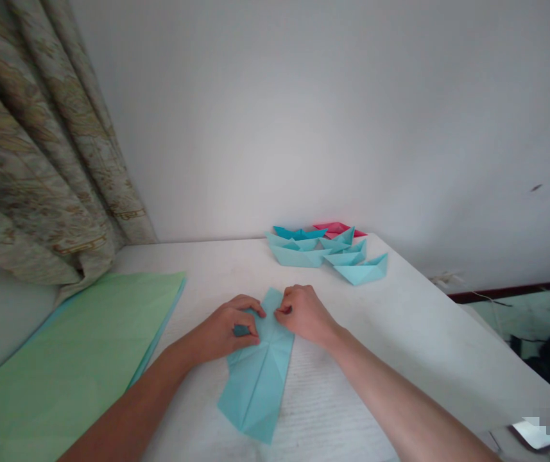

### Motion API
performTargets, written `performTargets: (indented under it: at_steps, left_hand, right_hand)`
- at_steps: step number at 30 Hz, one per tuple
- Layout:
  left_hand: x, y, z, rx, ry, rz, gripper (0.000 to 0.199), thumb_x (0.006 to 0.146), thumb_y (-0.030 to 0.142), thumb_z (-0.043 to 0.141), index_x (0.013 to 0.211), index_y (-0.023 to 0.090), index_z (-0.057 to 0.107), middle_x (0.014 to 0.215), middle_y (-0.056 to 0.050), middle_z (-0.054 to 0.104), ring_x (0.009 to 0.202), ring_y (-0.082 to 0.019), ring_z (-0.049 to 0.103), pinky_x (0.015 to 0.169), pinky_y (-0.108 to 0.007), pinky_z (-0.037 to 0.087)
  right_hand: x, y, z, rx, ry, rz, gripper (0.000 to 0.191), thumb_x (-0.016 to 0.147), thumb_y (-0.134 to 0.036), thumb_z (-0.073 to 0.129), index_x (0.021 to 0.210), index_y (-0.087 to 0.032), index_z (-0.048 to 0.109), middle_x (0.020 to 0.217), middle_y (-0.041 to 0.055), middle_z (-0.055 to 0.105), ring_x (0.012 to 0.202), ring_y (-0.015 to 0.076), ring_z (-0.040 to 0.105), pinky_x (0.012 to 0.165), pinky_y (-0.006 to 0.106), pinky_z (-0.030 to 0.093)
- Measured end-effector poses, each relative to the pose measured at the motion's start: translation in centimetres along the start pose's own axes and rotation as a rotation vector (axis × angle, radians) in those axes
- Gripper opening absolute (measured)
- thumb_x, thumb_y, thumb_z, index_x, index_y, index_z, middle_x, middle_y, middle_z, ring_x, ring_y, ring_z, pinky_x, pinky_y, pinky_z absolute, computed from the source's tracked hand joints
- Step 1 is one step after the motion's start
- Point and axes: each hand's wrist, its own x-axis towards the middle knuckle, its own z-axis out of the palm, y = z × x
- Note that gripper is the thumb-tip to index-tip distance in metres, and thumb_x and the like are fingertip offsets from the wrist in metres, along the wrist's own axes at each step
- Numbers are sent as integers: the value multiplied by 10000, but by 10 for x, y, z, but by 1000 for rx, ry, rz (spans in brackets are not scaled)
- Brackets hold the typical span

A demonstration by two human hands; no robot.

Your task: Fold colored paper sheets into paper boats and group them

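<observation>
A light blue sheet of paper (258, 382) with several creases lies lengthwise on the white table, its near end spread flat. My left hand (229, 327) is at its left edge, thumb and fingers curled onto the paper with a small gap between them. On the opposite edge, my right hand (307, 314) pinches the paper near its far end, fingertips closed. The fingers partly hide the paper's upper half. Beyond the hands stand several folded paper boats (298, 253), mostly light blue, and one red paper boat (337, 229) by the wall.
A stack of large green and blue paper sheets (86, 340) covers the table's left side. A patterned curtain (38, 141) hangs at the left, above the stack. The white table (375, 346) meets the wall at the back, and its right edge slants toward me.
</observation>
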Motion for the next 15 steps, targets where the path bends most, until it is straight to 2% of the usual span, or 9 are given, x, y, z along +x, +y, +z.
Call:
performTargets:
  at_steps: [3, 8, 11, 15]
  left_hand:
    - [0, 0, 0, -8, 4, -2, 118, 789, 294, 651, 709, 218, 692, 1085, -54, 610, 1070, -202, 535, 958, -346, 406]
    - [0, -1, 1, -12, 9, -1, 121, 791, 290, 652, 703, 218, 693, 1081, -47, 607, 1072, -195, 536, 957, -334, 401]
    - [1, -3, 1, -14, 15, 5, 122, 789, 301, 655, 707, 221, 695, 1084, -46, 604, 1072, -196, 536, 951, -335, 404]
    - [1, -3, 2, -13, 15, 14, 135, 792, 310, 652, 702, 220, 698, 1079, -46, 605, 1070, -196, 539, 951, -336, 404]
  right_hand:
    - [-4, -3, -3, 39, -46, -83, 195, 725, -193, 599, 544, -200, 671, 623, -5, 616, 639, 139, 556, 665, 273, 341]
    - [-9, -9, -7, 49, -54, -191, 194, 717, -203, 637, 523, -192, 643, 605, -20, 615, 663, 133, 551, 771, 311, 304]
    - [-12, -12, -9, 88, -75, -260, 154, 720, -217, 654, 567, -202, 654, 637, -30, 628, 702, 132, 556, 834, 331, 267]
    - [-16, -16, -8, 140, -104, -283, 108, 737, -199, 641, 630, -200, 650, 697, -30, 641, 747, 134, 569, 853, 330, 250]
